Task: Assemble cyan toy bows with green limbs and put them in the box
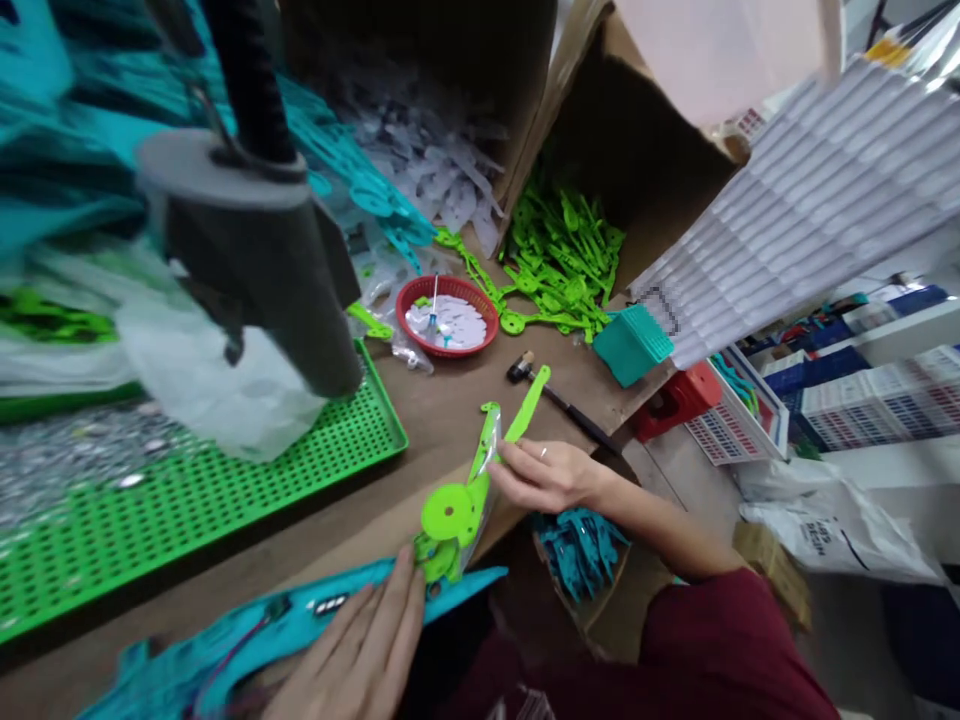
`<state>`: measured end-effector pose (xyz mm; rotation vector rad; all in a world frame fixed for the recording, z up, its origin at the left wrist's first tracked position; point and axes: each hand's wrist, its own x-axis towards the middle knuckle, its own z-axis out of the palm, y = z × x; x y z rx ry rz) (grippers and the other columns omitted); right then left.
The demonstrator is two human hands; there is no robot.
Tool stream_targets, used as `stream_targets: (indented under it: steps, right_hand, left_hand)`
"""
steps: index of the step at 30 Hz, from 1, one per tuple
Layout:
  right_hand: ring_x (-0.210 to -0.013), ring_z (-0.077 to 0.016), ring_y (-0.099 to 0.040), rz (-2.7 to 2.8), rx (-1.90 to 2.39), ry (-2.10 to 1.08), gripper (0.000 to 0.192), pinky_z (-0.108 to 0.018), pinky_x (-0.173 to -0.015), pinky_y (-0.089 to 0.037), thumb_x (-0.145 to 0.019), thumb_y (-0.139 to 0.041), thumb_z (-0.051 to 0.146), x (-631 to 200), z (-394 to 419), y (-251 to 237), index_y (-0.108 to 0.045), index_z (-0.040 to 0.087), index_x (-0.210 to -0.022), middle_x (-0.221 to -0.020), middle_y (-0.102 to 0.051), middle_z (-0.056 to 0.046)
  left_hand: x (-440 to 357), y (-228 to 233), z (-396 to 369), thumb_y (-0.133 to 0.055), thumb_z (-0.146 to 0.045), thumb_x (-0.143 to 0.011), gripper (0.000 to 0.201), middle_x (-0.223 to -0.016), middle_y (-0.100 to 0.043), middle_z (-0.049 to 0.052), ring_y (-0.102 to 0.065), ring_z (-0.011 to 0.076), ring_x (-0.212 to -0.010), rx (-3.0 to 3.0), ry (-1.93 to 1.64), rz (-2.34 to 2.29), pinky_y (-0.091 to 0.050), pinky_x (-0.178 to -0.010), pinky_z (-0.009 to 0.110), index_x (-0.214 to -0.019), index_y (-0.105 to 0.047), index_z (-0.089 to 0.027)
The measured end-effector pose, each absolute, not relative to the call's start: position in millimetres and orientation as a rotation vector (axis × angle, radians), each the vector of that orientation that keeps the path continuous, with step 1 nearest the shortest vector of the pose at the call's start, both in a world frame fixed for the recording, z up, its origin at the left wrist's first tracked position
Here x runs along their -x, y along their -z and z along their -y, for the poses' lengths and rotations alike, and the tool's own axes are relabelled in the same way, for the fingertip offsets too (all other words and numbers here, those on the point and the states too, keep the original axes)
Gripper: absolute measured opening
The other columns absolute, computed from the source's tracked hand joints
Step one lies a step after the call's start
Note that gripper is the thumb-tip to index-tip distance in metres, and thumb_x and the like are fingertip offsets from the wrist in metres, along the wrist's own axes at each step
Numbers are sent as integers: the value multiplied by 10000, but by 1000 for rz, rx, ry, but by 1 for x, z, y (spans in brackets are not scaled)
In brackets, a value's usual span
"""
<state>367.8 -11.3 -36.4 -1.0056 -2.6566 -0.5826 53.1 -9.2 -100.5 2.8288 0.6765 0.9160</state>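
Note:
A bright green plastic part (448, 512), with a round disc and two long arms, sits at the edge of the brown work surface (431, 405). My right hand (544, 475) is closed, its thumb and fingers pinching an arm of that part beside a clear plastic strip. At the bottom, my left hand (360, 640) lies with fingers stretched out over a long turquoise plastic part (300, 610), fingertips touching the green part's lower end. A small dark component and thin wires show on the turquoise part. Its far underside is hidden.
A grey hanging tool (255, 260) looms close at upper left. Behind it lies a green perforated tray (352, 410) of small metal pieces. A red basket (480, 340) of white discs, a hammer (570, 405), a teal basket (634, 345) and piled green parts (559, 250) stand beyond.

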Motion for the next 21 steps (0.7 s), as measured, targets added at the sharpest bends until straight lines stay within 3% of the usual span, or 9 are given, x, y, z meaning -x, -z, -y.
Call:
stream_targets:
  steps: [4, 6, 10, 13, 17, 21]
  right_hand:
    - [-1014, -221, -721, 2273, 1574, 474, 378, -347, -867, -633, -986, -437, 78, -385, 42, 70, -654, 176, -1279, -1068, -721, -146]
    - [-1007, -232, -714, 2171, 1731, 433, 419, -379, -875, -629, -991, -368, 75, -395, 50, 75, -675, 166, -1260, -1089, -705, -162]
    - [-964, -248, -680, 2045, 1964, 350, 383, -417, -845, -626, -997, -467, 244, -381, 56, 66, -631, 155, -1331, -1121, -629, -161]
    - [-1017, -269, -655, 1919, 2144, 74, 514, -430, -886, -607, -932, -620, 446, -353, 51, 61, -592, 162, -1360, -1166, -560, -151]
    - [-1096, -288, -623, 1935, 2085, -190, 393, -471, -989, -553, -924, -640, 405, -335, 46, 66, -640, 175, -1243, -1155, -567, -139]
    - [-1143, -305, -592, 1906, 2037, -260, 413, -499, -1020, -533, -851, -720, 347, -341, 54, 66, -633, 161, -1209, -1187, -569, -149]
  left_hand:
    - [-49, 82, 2, -300, 2, -864, 536, -1307, -697, 195, -720, 298, -1099, -3048, -796, -532, -549, -972, 421, -1266, -653, -33]
    - [-49, 78, -3, -309, 27, -846, 511, -1267, -717, 191, -735, 287, -1039, -3134, -815, -476, -569, -924, 418, -1124, -732, -44]
    - [-53, 76, -7, -305, 78, -809, 533, -1212, -737, 200, -738, 272, -992, -3208, -900, -419, -571, -875, 409, -1054, -761, -50]
    - [-56, 76, -5, -302, 70, -823, 520, -1189, -734, 219, -728, 283, -974, -3223, -913, -404, -564, -856, 422, -1056, -754, -37]
    - [-55, 77, -3, -343, -20, -916, 437, -1152, -719, 226, -691, 337, -997, -3090, -807, -584, -554, -859, 487, -1105, -735, -62]
    - [-49, 87, -3, -419, -64, -952, 373, -1173, -707, 202, -675, 351, -1047, -2952, -807, -675, -538, -910, 530, -1178, -712, -109]
